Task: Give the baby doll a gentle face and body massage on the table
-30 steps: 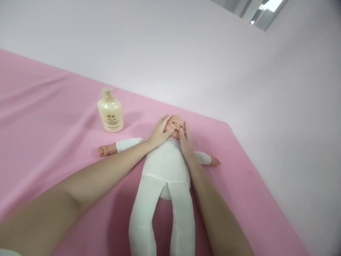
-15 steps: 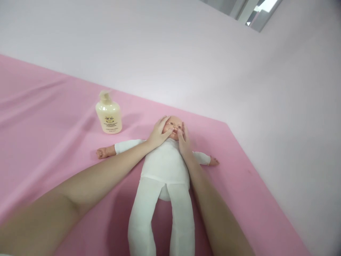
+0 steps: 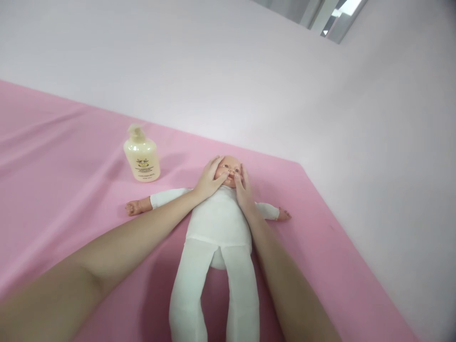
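Observation:
A baby doll (image 3: 219, 213) with a bald head and a white cloth body lies on its back, its arms spread and its legs toward me. My left hand (image 3: 211, 179) rests along the left side of the doll's head (image 3: 231, 164), fingers stretched up the side and thumb on the cheek near the mouth. On the opposite side, my right hand (image 3: 244, 190) lies against the head the same way, its thumb beside the mouth. Both hands are open and touch the head without closing round it. The doll's ears are hidden under my fingers.
A pale yellow pump bottle (image 3: 142, 159) stands upright to the left of the doll, beyond its outstretched arm. Beneath everything is a pink cloth (image 3: 89, 190) with soft creases on the left. Its edge meets a pale surface (image 3: 213, 71) at the back and right.
The whole view has shifted slightly, so the doll and bottle appear a little farther left. My hands stay on the doll's head, with the thumbs almost where they were by the mouth.

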Motion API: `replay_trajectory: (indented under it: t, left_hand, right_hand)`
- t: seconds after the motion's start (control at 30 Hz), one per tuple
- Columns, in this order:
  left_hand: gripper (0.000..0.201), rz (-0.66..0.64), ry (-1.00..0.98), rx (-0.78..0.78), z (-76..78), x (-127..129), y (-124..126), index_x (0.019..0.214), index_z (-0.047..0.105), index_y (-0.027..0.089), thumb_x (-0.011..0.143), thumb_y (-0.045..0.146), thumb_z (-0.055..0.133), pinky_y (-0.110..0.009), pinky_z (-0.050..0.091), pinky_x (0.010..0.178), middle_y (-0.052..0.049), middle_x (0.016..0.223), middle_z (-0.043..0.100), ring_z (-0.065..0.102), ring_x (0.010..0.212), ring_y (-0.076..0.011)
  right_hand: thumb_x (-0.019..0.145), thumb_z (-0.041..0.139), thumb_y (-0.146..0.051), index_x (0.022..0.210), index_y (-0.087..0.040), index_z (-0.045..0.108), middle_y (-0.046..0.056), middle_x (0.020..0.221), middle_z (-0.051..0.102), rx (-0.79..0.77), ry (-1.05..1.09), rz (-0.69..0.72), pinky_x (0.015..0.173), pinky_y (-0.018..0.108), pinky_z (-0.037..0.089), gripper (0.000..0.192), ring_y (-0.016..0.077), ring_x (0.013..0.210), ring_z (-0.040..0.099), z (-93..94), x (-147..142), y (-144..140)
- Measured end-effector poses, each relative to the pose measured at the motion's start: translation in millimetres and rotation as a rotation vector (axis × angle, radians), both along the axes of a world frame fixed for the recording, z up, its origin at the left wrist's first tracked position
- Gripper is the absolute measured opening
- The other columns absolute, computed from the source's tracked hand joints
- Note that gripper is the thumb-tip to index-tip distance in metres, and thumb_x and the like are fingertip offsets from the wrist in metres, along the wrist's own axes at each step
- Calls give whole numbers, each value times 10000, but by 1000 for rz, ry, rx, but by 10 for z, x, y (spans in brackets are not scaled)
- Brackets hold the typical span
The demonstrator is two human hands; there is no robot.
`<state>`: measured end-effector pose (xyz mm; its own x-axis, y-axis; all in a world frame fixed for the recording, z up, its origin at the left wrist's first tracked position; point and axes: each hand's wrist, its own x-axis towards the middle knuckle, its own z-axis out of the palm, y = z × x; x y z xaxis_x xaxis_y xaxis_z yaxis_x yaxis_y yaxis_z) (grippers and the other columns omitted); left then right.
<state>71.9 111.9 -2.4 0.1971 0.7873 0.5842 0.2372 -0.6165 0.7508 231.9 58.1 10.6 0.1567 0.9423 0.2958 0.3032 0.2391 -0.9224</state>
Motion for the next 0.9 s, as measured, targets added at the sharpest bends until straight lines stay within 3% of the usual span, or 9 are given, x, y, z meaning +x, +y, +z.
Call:
replay_trajectory:
  t: [0.67,0.9]
  left_hand:
    - [629,0,7,8,-45,-16,36,1532,428,224,974,489,549,-501,262,1293,-145,1605,425,371,1527,-286]
    - [588,-8,19,33,-29,-23,43,1523,467,260,985,484,543,-504,272,1288,-117,1586,454,375,1522,-275]
  right_hand:
    - [947,479,-686,1625,-267,297,24,1701,322,5,2,-2,1322,414,238,818,194,1579,309,-13,-15,12]
    - [934,473,-723,1644,-221,256,48,1710,289,-58,-33,-30,1332,446,187,896,231,1601,260,28,-18,-20]
